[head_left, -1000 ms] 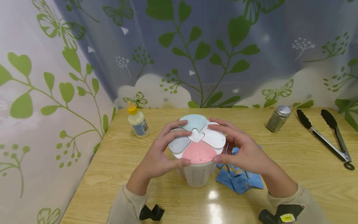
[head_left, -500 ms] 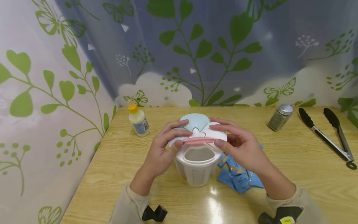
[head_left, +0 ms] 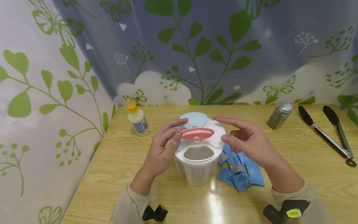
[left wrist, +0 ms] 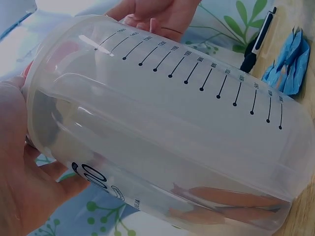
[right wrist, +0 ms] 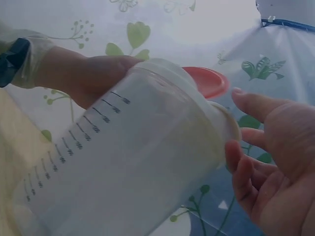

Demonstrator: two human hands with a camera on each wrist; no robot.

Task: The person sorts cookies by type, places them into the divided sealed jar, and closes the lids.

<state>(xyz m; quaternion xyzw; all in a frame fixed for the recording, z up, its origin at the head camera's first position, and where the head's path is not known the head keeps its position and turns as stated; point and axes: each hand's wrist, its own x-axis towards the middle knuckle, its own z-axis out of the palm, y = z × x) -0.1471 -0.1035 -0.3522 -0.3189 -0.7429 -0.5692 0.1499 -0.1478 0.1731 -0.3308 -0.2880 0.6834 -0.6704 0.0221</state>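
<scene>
A clear plastic food storage container (head_left: 196, 174) stands on the table, its round white lid (head_left: 219, 127) fitted with coloured flaps. The pink flap (head_left: 197, 133) at the front is tilted up, baring a rounded opening (head_left: 198, 153). My left hand (head_left: 160, 152) holds the lid's left side, fingers over the top and thumb at the pink flap's left edge. To the right, my right hand (head_left: 249, 143) has its index finger stretched out by the lid's rim and its thumb apart from the flap. Measuring marks line the clear wall, and brown shapes (left wrist: 231, 199) show low through it.
Several blue sachets (head_left: 240, 171) lie right of the container, partly under the right hand. A yellow-capped bottle (head_left: 139, 121) stands at the back left. Back right are a spice jar (head_left: 279, 115) and black-tipped tongs (head_left: 327, 140). A patterned curtain (head_left: 195, 62) hangs behind.
The pink flap has swung up from lying flat, uncovering the opening. My right hand has drawn off it to the right, while the left thumb has risen with the flap.
</scene>
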